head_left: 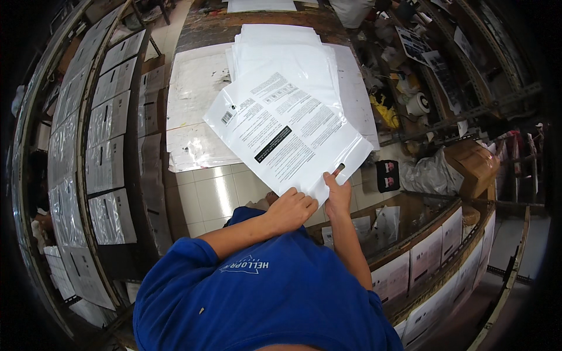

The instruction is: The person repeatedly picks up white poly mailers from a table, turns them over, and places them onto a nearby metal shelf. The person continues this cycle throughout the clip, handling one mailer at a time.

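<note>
A white plastic bag (246, 137) printed with black text blocks, a barcode and a dark band is held at a slant in front of me. Its edge nearest my body is pinched in my left hand (291, 209), fingers curled. Close to the cut-out handle slot, my right hand (338, 193) grips the same bag, thumb on top; part of a finger shows through the slot. Beyond it lies a stack of plain white bags (278, 47), partly covered by the held one.
The stack rests on a white-covered table (193, 105). Long racks (111, 117) of printed white bags run along the left. More printed sheets hang on a rack (427, 257) at lower right. A cardboard box (471, 167) and cluttered shelves (404, 93) stand at right.
</note>
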A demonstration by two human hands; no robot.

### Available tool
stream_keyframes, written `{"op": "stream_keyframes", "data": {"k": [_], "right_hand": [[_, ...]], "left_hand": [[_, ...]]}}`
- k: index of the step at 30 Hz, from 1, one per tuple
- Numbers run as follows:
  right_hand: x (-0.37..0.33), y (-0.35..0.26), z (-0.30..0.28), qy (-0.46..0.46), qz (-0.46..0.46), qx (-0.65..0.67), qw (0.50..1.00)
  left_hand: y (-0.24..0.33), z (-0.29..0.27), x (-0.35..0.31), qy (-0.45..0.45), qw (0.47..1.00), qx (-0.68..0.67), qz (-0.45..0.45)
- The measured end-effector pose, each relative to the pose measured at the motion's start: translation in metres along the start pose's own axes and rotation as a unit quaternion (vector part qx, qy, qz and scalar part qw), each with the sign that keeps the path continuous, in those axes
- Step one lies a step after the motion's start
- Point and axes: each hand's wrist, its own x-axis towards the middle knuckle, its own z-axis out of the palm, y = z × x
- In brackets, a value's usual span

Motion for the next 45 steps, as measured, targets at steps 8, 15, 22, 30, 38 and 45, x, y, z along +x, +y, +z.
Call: {"op": "stream_keyframes", "data": {"k": [8, 15, 22, 30, 38, 45], "right_hand": [[0.011, -0.005, -0.036, 0.068, -0.045, -0.058, 0.995], [0.018, -0.034, -0.079, 0.076, -0.079, -0.069, 0.992], [0.012, -0.065, -0.110, 0.100, -0.126, -0.104, 0.981], [-0.005, -0.080, -0.174, 0.148, -0.128, -0.098, 0.976], [-0.046, -0.087, -0.247, 0.301, -0.119, -0.114, 0.939], [-0.097, -0.054, -0.297, 0.425, -0.058, -0.197, 0.882]], "left_hand": [[-0.008, -0.017, -0.016, 0.034, 0.986, -0.154, -0.045], [-0.054, -0.005, -0.060, -0.196, 0.952, -0.130, -0.195], [-0.113, 0.097, -0.134, -0.257, 0.878, -0.178, -0.362], [-0.155, 0.169, -0.174, -0.246, 0.788, -0.225, -0.517], [-0.165, 0.196, -0.125, -0.316, 0.815, -0.215, -0.436], [-0.170, 0.215, -0.084, -0.393, 0.809, -0.235, -0.368]]}}
